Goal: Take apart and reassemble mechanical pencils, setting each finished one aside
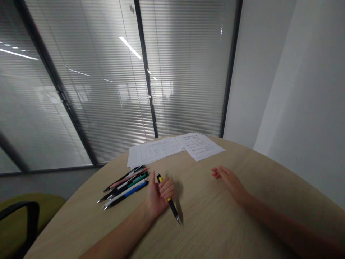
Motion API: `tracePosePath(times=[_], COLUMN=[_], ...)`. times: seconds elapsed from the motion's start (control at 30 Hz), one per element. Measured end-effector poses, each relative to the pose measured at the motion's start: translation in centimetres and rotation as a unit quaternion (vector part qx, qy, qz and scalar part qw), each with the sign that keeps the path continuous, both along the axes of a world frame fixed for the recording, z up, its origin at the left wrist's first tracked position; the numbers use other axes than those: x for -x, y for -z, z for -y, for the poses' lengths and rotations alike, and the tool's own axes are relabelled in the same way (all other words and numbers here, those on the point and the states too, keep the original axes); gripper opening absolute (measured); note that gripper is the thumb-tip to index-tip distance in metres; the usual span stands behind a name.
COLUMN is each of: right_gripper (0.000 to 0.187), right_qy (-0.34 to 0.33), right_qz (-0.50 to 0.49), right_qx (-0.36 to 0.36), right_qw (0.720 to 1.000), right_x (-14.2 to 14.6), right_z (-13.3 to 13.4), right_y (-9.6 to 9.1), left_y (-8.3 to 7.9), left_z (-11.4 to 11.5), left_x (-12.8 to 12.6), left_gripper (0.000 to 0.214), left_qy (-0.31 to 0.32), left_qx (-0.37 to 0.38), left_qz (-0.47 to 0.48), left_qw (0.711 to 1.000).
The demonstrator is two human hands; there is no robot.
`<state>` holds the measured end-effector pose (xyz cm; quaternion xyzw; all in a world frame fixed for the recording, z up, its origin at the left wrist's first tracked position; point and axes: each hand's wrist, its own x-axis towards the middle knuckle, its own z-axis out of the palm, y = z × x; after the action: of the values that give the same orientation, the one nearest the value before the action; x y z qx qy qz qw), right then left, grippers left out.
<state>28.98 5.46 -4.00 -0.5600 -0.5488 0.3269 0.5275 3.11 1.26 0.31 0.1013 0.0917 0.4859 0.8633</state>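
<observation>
Leftmost, beyond the edge of the pale wood-grain tabletop (210,219), note an olive-green chair (51,201) with a curved black armrest, well apart from the pens. Next, see a loose row of slim pens (132,182) in black, white, pink, green and blue, lying slantwise with silver tips toward the lower left. Avoid nudging these with the left thumb, just beside the far ends. Farther back, leave flat the printed white paper sheets (155,151).

Toward the middle, in the left hand (159,194), find a slim black-and-yellow pen (173,207) with a silver tip, clamped in curled fingers, with yellow showing above and below the grip. Hold firmly but without squeezing, given a round barrel probably prone to rolling. Lay the raised thumb against the barrel for better control, and mind the tip, slanting toward the lower right. Contact between tip and wood: impossible to tell.

Farther right, and well apart from the left, notice the right hand (225,178), with fingers loosely bent and nothing visibly held. Use for steadying only if needed.
</observation>
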Motion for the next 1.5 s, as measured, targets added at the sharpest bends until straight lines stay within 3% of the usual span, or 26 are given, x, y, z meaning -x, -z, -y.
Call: tracePosePath(times=[0.33,0.93,1.13,1.23,1.33,1.5], right_gripper=[0.035,0.035,0.028,0.029,0.032,0.019], right_qy=[-0.021,-0.025,-0.154,-0.211,-0.236,-0.239], right_qz=[0.002,0.062,0.144,0.165,0.189,0.225], right_qx=[0.001,-0.003,-0.068,-0.094,-0.099,-0.114], right_qw=[1.000,0.998,0.975,0.959,0.948,0.938], right_x=[-0.2,0.0,1.4,2.5,3.8,4.7], right_z=[-0.2,0.2,2.1,3.6,4.9,5.5], right_y=[-0.1,-0.6,-1.3,-1.8,-2.2,-2.3], left_y=[-0.4,-0.4,-0.4,-0.3,-0.2,-0.1], left_z=[0.1,0.0,-0.4,-0.5,-0.4,0.2], left_x=[0.0,-0.5,-1.1,-1.6,-2.2,-2.7], left_gripper=[0.044,0.043,0.020,0.021,0.022,0.014], left_qy=[0.012,-0.044,-0.035,-0.039,-0.090,-0.133], left_qx=[0.017,0.009,-0.009,0.002,0.006,-0.020], left_qz=[-0.059,-0.081,-0.178,-0.205,-0.231,-0.262], left_qw=[0.998,0.996,0.983,0.978,0.969,0.956])
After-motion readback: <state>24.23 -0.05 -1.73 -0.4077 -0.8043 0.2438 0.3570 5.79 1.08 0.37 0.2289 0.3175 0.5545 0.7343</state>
